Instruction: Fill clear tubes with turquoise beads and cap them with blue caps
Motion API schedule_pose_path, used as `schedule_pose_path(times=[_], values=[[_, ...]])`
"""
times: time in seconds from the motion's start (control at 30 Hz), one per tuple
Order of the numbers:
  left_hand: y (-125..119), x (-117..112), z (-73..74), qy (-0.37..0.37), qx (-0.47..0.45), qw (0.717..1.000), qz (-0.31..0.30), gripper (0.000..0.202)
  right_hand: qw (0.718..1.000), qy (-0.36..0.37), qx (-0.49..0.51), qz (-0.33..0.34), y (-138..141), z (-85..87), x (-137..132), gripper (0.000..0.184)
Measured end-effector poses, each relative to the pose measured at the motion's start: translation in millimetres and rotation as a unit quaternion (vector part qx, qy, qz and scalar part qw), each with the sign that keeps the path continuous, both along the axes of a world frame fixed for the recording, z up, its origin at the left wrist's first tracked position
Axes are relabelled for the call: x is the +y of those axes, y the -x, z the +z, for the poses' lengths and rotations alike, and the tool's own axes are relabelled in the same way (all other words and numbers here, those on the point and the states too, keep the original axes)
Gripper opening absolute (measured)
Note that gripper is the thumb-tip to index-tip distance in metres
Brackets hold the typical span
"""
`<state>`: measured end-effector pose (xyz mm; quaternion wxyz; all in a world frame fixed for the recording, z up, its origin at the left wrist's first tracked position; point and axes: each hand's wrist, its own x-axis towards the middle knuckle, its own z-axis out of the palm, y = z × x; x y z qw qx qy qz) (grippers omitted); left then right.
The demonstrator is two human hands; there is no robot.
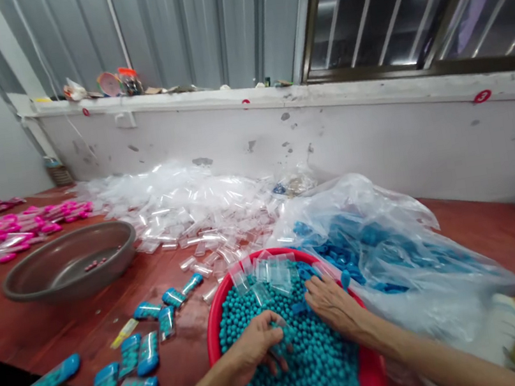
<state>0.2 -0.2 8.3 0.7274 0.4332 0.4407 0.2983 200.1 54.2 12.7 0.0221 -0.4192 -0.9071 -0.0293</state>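
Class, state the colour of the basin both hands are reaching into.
The basin is red, clearest in the head view.

This looks like a small packing workshop, not a home. The long red-brown counter [40, 328] holds lots of the same little things: a big heap of clear plastic tubes [182, 204] in the middle, filled pink tubes [24, 221] at the left, teal tubes [132, 360] at the lower left, a red tub [213, 349] full of teal balls [308, 372]. Up top are a bare metal sheet wall [194, 28] and a barred window [427, 0].
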Motion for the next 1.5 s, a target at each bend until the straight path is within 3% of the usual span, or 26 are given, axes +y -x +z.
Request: schedule_pose_path(times=[0.07,0.17,0.3,0.53,0.73,0.9,0.97,1.17,1.37,1.43,1.5], values=[[-0.2,0.4,0.7,-0.007,0.009,1.0,0.0,0.028,0.999,0.022,0.016,-0.023,7.9,9.7,-2.3,0.017],[-2.1,1.0,0.1,-0.012,0.013,1.0,0.014,0.029,0.979,0.119,0.16,-0.039,17.3,14.8,-13.7,0.014],[-5.2,0.6,-2.0,-0.029,-0.004,0.999,0.045,0.031,0.91,0.208,0.359,-0.01,24.5,12.3,-33.4,0.018],[-9.3,-6.0,0.0,-0.038,-0.031,0.996,0.07,0.058,0.804,0.319,0.494,-0.092,26.9,0.3,-38.5,0.026],[-11.9,-12.2,-0.4,-0.041,-0.053,0.995,0.079,0.061,0.814,0.326,0.48,-0.03,26.7,4.7,-42.0,0.027],[-18.2,-14.9,3.8,-0.054,0.034,0.99,0.122,0.052,0.883,0.242,0.402,0.018,27.4,16.0,-46.7,0.028],[-19.7,-14.8,7.8,-0.056,0.056,0.989,0.124,0.047,0.895,0.229,0.381,0.035,25.5,16.2,-45.9,0.028],[-22.0,-15.9,9.1,-0.053,0.049,0.991,0.111,0.049,0.83,0.334,0.447,0.005,21.4,0.8,-44.2,0.027],[-25.5,-16.8,3.2,-0.076,0.079,0.984,0.137,0.037,0.877,0.255,0.406,0.043,20.1,6.4,-44.7,0.027],[-23.1,-15.9,7.3,-0.069,0.055,0.988,0.123,0.038,0.855,0.299,0.422,0.038,16.9,14.3,-39.9,0.024],[-18.7,-14.8,13.0,-0.064,0.027,0.993,0.098,0.038,0.796,0.383,0.469,0.0,13.9,21.0,-33.9,0.024]])
